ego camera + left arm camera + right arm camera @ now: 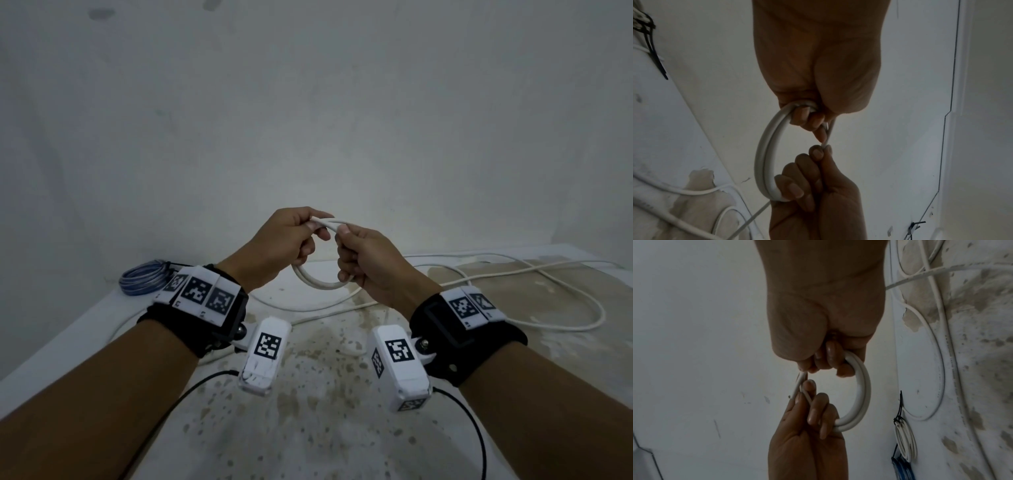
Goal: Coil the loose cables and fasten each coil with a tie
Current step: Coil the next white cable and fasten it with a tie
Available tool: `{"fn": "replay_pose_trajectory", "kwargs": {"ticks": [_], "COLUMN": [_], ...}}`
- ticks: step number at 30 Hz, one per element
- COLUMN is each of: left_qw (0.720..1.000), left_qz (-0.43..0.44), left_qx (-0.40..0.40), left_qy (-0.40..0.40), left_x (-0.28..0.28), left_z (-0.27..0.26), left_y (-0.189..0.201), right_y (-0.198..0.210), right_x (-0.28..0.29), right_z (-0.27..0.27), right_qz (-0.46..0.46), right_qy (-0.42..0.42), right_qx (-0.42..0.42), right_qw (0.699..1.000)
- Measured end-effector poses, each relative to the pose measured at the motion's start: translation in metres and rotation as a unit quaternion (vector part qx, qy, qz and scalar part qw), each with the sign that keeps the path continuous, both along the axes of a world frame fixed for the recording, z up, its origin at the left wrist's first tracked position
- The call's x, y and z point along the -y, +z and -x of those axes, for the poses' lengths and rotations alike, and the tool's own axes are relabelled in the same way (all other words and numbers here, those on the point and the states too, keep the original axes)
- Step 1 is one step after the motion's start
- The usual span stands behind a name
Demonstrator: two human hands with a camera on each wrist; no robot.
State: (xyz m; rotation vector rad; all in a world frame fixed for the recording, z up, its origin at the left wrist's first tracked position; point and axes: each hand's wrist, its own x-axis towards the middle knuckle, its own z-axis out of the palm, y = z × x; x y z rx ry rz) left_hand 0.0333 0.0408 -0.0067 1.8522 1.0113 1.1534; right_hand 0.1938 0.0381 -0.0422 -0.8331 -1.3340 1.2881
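Note:
A white cable (318, 282) is bent into a small loop of two strands, held up over the table between both hands. My left hand (308, 229) pinches the top of the loop and curls its fingers round the left side. My right hand (342, 236) pinches the cable just beside it and grips the loop's right side. In the left wrist view the left hand (809, 116) is above, the right hand (813, 170) below, and the loop (764, 155) arcs between them. The right wrist view shows the same loop (863, 391). The cable's loose length (513, 274) trails over the table to the right.
A blue coil (144, 281) lies at the table's back left by the wall. A white coil bound with a black tie (906, 439) lies next to it. Loose black ties (914, 227) show in the left wrist view. The white table (325, 428) is stained; black wires run from the wrist cameras.

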Motion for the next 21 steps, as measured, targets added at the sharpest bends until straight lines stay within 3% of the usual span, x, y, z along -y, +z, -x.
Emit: {"fn": "replay_pose_trajectory", "kwargs": {"ticks": [11,17,21], "left_qw": [1.000,0.986,0.982], "left_qz": [-0.024,-0.105,-0.112], "left_qx": [-0.005,0.008,0.018], "left_qy": [-0.002,0.129,0.150], "left_x": [0.007,0.006,0.006], "left_z": [-0.011,-0.020,-0.019], "left_y": [-0.004,-0.010,-0.009], "right_y": [0.000,-0.002,0.006], "right_x": [0.003,0.008,0.016], "right_z": [-0.002,0.006,0.003], "right_qz": [-0.006,-0.024,-0.022], "right_qy": [-0.055,-0.062,-0.061], "right_qx": [0.002,0.020,0.049], "right_qw": [0.998,0.998,0.997]}}
